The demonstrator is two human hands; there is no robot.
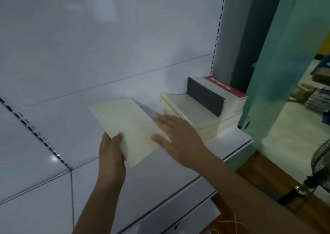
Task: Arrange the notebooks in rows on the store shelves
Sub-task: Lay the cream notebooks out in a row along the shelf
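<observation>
**Cream notebook held over the white shelf**

The left hand (pixel 111 155) grips the near corner of a cream notebook (pixel 130 126), thumb curled over its top face. The right hand (pixel 175 137) rests on the notebook's right edge with fingers straight and spread. The notebook sits tilted above the shelf (pixel 53 141), just left of a low stack of cream notebooks (pixel 189 112). A taller stack with a red-covered top notebook (pixel 226 89) stands directly right of the low stack, at the shelf's right end
</observation>
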